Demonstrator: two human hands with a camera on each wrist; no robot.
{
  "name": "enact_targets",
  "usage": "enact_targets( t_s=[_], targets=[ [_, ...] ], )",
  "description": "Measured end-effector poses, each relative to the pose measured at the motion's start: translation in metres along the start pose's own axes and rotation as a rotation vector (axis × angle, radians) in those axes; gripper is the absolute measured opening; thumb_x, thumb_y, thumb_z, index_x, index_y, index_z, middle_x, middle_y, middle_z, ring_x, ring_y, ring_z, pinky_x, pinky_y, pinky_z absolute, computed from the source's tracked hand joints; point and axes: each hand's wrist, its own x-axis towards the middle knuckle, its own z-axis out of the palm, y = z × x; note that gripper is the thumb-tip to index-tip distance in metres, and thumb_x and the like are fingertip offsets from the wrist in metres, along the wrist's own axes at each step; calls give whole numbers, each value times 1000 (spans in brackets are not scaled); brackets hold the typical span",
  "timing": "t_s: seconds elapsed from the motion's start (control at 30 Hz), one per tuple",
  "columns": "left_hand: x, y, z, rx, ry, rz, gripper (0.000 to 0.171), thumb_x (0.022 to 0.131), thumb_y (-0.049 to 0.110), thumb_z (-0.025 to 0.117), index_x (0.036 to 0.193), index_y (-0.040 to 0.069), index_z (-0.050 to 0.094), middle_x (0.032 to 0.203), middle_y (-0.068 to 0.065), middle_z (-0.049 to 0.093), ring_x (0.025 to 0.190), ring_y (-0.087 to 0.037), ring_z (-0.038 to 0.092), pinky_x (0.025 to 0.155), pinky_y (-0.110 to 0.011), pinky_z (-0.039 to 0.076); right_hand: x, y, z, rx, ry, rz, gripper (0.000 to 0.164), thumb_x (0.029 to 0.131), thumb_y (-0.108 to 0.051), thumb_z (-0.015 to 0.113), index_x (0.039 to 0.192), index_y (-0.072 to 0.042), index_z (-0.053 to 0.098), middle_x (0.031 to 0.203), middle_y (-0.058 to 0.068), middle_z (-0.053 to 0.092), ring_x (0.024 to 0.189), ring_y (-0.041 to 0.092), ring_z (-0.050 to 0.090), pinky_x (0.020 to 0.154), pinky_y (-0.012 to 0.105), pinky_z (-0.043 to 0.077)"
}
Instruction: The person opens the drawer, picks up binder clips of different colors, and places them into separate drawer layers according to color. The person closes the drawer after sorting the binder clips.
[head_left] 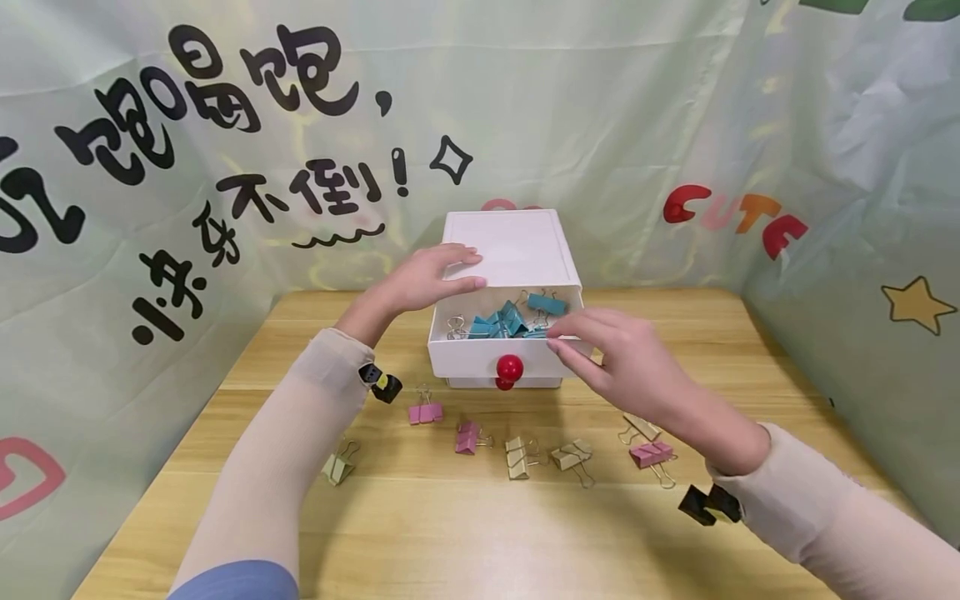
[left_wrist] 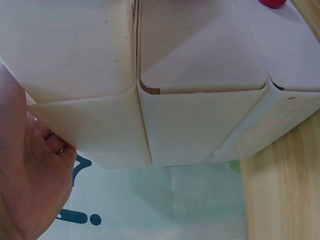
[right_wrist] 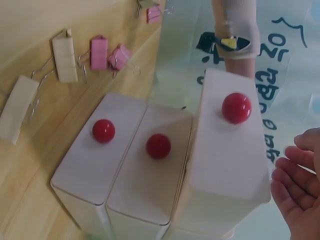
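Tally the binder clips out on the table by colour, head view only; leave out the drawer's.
Pink binder clips: 3
Pale yellow binder clips: 4
Total: 7

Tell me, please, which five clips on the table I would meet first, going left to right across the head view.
Pale yellow clip, pink clip, second pink clip, second pale yellow clip, third pale yellow clip.

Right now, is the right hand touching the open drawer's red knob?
Apart. The right-wrist view shows the right hand off to one side, with part of the open drawer's white front between it and the red knob.
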Motion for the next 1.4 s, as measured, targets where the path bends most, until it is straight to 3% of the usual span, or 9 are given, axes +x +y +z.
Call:
enact_targets(
  t_s=[0.1,0.2,0.37,0.53,0.73,0.93,1.13,1.23,1.4],
  targets=[
    [0,-1,0,-2,0,0,64,92,57,57,141,15,54,150,-3,43,143,-23,30,116,-42,23,-3,-7,0,28,-13,11,13,86,-13,75,99,-10,74,95,-3,73,85,12,68,64,32,56],
    [0,-2,1,2,-3,2,64,93,57,57,141,15,54,151,-3,43,143,-23,30,116,-42,23,-7,-14,0,75,-108,70,16,90,-19,72,103,-12,75,97,-5,73,86,7,68,67,30,56],
    [0,-4,2,5,-5,4,64,93,57,57,142,15,53,151,-3,43,143,-23,29,116,-42,23,-10,-21,4,194,-334,317,20,95,-29,67,111,-18,73,97,-13,70,81,1,63,67,25,54],
    [-1,-4,2,1,-5,-1,65,92,58,56,142,16,53,151,-3,42,143,-23,29,116,-43,23,-7,-19,11,310,-458,487,23,96,-37,63,110,-22,74,98,-12,70,77,8,60,69,30,53],
    [-2,-5,3,4,0,2,65,92,59,56,142,16,53,150,-3,43,143,-22,29,116,-42,22,-3,-13,16,657,-544,689,34,97,-31,62,119,-6,69,107,5,70,88,18,67,80,34,57],
    [-1,-4,2,3,10,6,65,93,58,56,142,16,53,150,-3,43,143,-22,30,116,-42,22,0,-10,20,980,-549,907,47,99,-29,59,128,8,56,112,17,68,101,29,67,88,38,54],
    [0,-3,2,9,7,14,65,93,57,56,141,15,54,150,-3,44,143,-22,30,117,-41,22,2,-11,30,1235,-495,1047,51,100,-30,57,128,12,52,115,28,64,99,32,68,89,42,54],
    [1,-3,2,3,6,19,65,93,57,57,141,14,53,150,-4,44,142,-22,31,116,-41,23,3,-12,33,1278,-460,1090,52,100,-31,57,129,12,51,114,28,65,95,30,70,89,41,54],
    [1,-2,2,8,13,20,63,93,56,56,141,14,54,150,-3,44,142,-22,31,116,-40,23,4,-11,37,1194,-424,1091,51,101,-32,56,126,13,55,107,21,69,92,27,70,87,38,55]
  ],
)
